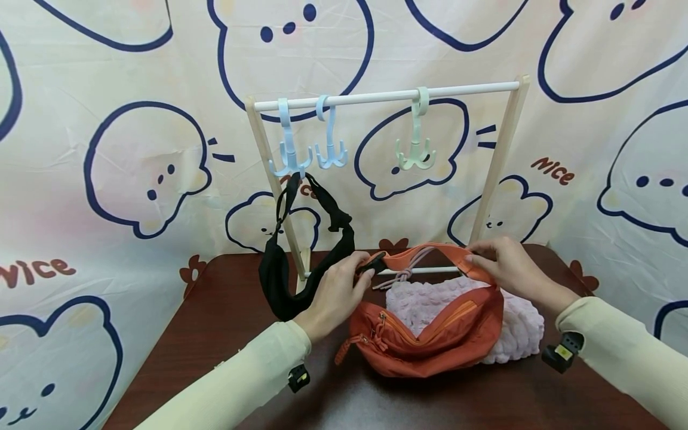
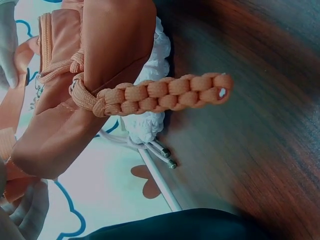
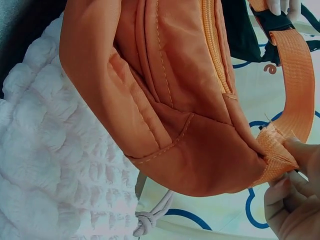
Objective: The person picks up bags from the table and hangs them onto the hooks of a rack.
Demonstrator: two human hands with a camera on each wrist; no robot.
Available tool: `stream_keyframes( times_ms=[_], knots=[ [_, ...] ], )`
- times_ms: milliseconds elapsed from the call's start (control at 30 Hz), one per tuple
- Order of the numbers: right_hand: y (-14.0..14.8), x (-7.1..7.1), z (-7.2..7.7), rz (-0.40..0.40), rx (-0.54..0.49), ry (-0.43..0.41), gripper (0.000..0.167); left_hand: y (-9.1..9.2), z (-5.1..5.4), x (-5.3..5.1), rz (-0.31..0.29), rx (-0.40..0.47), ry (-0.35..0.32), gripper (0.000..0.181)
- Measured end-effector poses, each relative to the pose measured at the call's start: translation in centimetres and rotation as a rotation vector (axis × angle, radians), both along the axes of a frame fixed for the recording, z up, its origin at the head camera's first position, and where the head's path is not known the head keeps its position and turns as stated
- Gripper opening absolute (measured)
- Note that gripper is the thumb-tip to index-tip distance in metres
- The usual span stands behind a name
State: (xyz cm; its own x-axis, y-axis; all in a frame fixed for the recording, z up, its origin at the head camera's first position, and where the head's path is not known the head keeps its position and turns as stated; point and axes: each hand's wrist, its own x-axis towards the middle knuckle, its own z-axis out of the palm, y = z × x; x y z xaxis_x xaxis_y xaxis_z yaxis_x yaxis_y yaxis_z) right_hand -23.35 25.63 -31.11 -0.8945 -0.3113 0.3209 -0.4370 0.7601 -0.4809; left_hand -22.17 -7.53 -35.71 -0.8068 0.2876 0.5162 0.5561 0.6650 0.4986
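The left hand [image 1: 337,291] grips the orange bag [image 1: 432,352] by its strap [image 1: 454,252] at the black buckle [image 1: 373,263]; the right hand [image 1: 507,263] pinches the strap's other end, where it joins the bag. The orange bag sits below the 2 hands, in front of a pale bag [image 1: 520,327] on the table [image 1: 177,370]. A black bag [image 1: 280,289] hangs from the left of 2 blue hooks [image 1: 289,148]; 1 green hook [image 1: 416,131] hangs farther right on the bar [image 1: 376,97].

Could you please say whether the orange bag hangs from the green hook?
No, the left hand and right hand hold the orange bag by its strap, below the green hook.
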Motion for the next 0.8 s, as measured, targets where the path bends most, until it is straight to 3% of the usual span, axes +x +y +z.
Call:
stream_keyframes(
  times_ms=[800],
  knots=[
    [-0.7, -0.1, 0.9, -0.013, -0.032, -0.023, 0.024, -0.6, 1.1, -0.3, 0.009, 0.025, 0.039, 0.024]
  ],
)
